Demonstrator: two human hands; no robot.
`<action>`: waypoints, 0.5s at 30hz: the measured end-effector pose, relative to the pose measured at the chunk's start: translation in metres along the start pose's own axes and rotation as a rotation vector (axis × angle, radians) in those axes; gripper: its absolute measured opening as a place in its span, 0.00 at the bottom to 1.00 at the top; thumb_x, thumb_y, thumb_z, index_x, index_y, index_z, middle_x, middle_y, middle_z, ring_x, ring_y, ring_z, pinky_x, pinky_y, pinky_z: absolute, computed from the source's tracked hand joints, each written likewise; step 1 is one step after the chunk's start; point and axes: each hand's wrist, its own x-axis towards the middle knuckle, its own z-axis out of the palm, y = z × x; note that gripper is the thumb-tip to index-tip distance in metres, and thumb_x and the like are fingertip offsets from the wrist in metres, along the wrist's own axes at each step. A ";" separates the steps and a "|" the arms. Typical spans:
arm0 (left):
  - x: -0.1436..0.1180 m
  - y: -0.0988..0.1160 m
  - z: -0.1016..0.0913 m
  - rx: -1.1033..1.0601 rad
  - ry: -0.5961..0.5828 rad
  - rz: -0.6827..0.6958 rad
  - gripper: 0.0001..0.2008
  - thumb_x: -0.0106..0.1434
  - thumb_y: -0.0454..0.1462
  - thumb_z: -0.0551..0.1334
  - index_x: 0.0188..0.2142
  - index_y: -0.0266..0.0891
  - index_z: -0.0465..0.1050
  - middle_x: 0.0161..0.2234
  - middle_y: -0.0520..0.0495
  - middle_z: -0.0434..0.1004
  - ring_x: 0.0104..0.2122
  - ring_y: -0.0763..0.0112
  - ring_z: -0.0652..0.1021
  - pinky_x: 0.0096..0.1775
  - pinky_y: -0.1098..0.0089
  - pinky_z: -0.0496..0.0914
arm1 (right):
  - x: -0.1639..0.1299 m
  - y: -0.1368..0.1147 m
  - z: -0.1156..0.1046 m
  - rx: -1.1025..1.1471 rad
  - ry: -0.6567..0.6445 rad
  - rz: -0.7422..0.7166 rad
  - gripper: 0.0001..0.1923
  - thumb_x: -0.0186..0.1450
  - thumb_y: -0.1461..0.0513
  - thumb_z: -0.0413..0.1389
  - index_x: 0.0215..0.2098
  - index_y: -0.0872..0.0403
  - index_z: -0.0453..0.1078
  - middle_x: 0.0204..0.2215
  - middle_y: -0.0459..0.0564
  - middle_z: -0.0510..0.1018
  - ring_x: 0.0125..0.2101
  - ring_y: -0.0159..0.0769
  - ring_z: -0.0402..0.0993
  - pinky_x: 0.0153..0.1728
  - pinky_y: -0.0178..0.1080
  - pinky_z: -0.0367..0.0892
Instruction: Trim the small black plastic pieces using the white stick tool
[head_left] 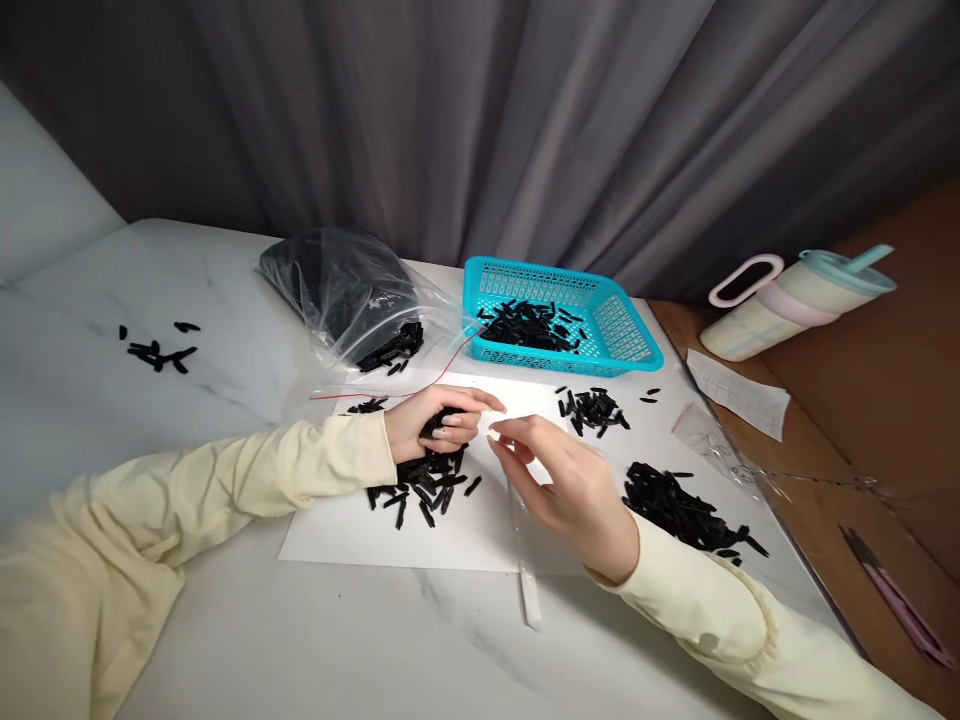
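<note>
My left hand (420, 415) is curled over several small black pieces that show between its fingers, with its index finger stretched to the right. Below it spreads a loose pile of black strips (424, 490) on a white sheet (337, 540). Close to that index fingertip, my right hand (577, 490) has thumb and forefinger brought together in a pinch. Whatever lies between those tips is too small to make out. A narrow whitish strip (529, 600) lies beneath the right hand, running over the sheet's front edge.
A blue basket (645, 355) of black pieces stands behind, beside a clear plastic bag (337, 290). More black piles lie right (682, 510) and at back right (596, 410); a few pieces (161, 355) lie far left. A tumbler (795, 300) and pink-handled tool (907, 610) are rightmost.
</note>
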 end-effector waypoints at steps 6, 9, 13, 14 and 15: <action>0.001 0.001 0.006 -0.326 0.083 0.008 0.09 0.61 0.26 0.49 0.35 0.29 0.67 0.14 0.59 0.51 0.09 0.85 0.54 0.08 0.83 0.46 | 0.006 -0.008 0.009 -0.130 -0.063 -0.170 0.06 0.67 0.66 0.49 0.42 0.58 0.64 0.27 0.50 0.73 0.27 0.35 0.67 0.26 0.37 0.63; -0.002 -0.001 0.013 -0.423 0.122 0.038 0.08 0.62 0.26 0.49 0.35 0.28 0.65 0.14 0.59 0.52 0.10 0.85 0.57 0.09 0.83 0.48 | 0.011 -0.011 0.013 -0.234 -0.060 -0.266 0.06 0.67 0.66 0.49 0.40 0.60 0.66 0.26 0.51 0.73 0.26 0.36 0.66 0.24 0.38 0.61; -0.005 -0.004 0.015 -0.459 0.126 0.015 0.06 0.62 0.27 0.49 0.34 0.30 0.64 0.14 0.59 0.53 0.09 0.85 0.57 0.11 0.83 0.51 | 0.015 -0.012 0.016 -0.323 -0.063 -0.422 0.10 0.66 0.70 0.46 0.42 0.63 0.68 0.29 0.53 0.75 0.28 0.36 0.66 0.26 0.39 0.60; -0.006 -0.004 0.014 -0.461 0.130 0.006 0.06 0.62 0.27 0.49 0.34 0.31 0.63 0.15 0.59 0.53 0.09 0.85 0.57 0.11 0.83 0.52 | 0.016 -0.013 0.017 -0.335 -0.065 -0.471 0.11 0.66 0.71 0.45 0.42 0.64 0.68 0.29 0.53 0.75 0.28 0.37 0.66 0.26 0.39 0.60; -0.006 -0.004 0.014 -0.461 0.135 -0.004 0.06 0.62 0.27 0.49 0.34 0.31 0.63 0.15 0.59 0.53 0.09 0.85 0.57 0.11 0.83 0.52 | 0.017 -0.013 0.017 -0.350 -0.068 -0.520 0.12 0.66 0.71 0.45 0.43 0.64 0.69 0.29 0.54 0.75 0.28 0.37 0.66 0.26 0.39 0.60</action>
